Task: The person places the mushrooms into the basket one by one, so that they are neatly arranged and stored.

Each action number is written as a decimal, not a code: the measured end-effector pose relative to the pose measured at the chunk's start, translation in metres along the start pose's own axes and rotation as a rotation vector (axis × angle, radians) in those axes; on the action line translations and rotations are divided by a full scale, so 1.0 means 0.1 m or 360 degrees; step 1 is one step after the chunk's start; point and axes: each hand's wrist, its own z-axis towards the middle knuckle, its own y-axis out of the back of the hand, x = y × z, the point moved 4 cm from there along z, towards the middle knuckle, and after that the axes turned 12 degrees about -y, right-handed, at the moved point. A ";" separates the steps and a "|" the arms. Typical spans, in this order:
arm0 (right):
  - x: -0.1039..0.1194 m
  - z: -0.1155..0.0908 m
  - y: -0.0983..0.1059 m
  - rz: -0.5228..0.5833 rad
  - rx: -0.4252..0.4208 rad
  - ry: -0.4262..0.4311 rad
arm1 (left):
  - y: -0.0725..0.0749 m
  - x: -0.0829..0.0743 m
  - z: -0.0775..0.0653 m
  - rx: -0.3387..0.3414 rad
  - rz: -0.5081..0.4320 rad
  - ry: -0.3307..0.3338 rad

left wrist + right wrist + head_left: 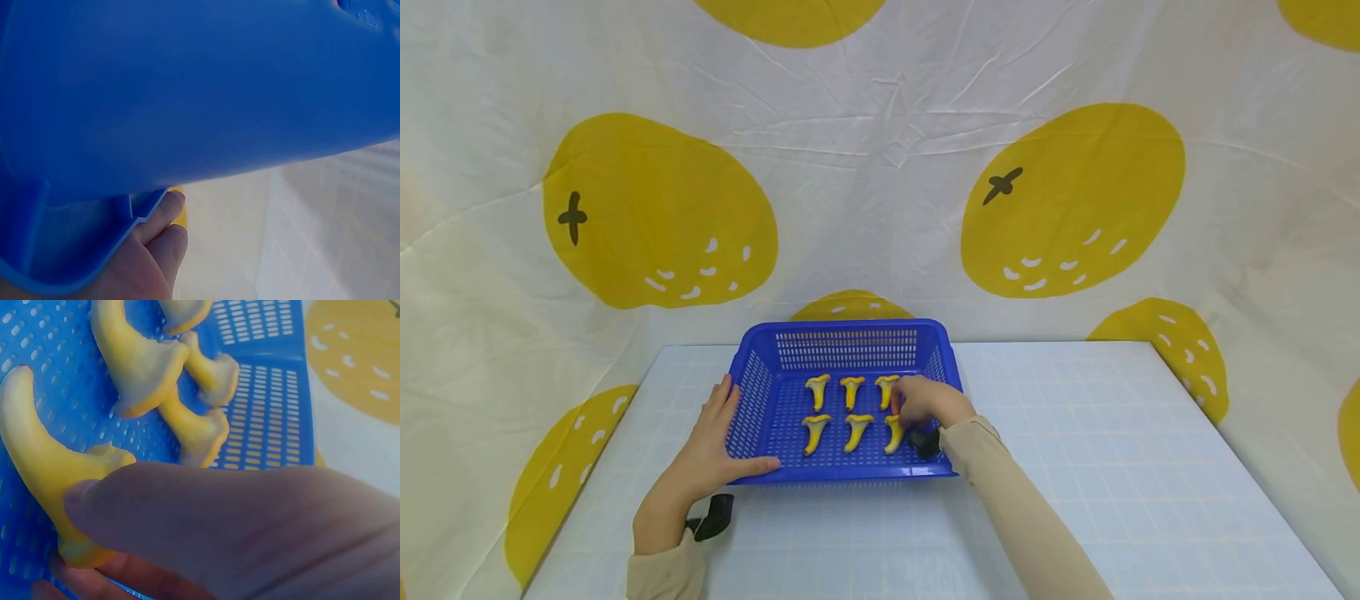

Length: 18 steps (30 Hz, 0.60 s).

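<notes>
Yellow trumpet-shaped mushrooms, like chanterelles, lie in two rows of three in a blue perforated plastic basket (859, 473). My right hand (925, 402) reaches over the basket's right part. It pinches the cap end of the front-right mushroom (40, 440), thumb on top and fingertips underneath. Just behind it is the back-right mushroom (886, 383), partly covered by this hand. On the basket's front-left corner rests my left hand (711, 437), its straight fingers along the left rim and its thumb on the front rim. From the left wrist, the basket's outer wall (200, 94) fills most of the view.
The basket stands on a table with a pale blue checked cover (1075, 442). Behind it hangs a white cloth (880, 208) printed with large yellow fruit. A black wrist device (715, 517) sits at my left wrist, another (925, 443) at my right.
</notes>
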 end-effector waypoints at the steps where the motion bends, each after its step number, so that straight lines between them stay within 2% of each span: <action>1: 0.00 0.00 0.00 -0.0001 -0.0002 0.0001 | 0.00 0.00 0.00 -0.0001 -0.0002 -0.0002; 18: -0.01 -0.02 0.02 -0.0014 -0.0052 0.0029 | 0.00 0.00 0.00 -0.0010 0.0008 -0.0010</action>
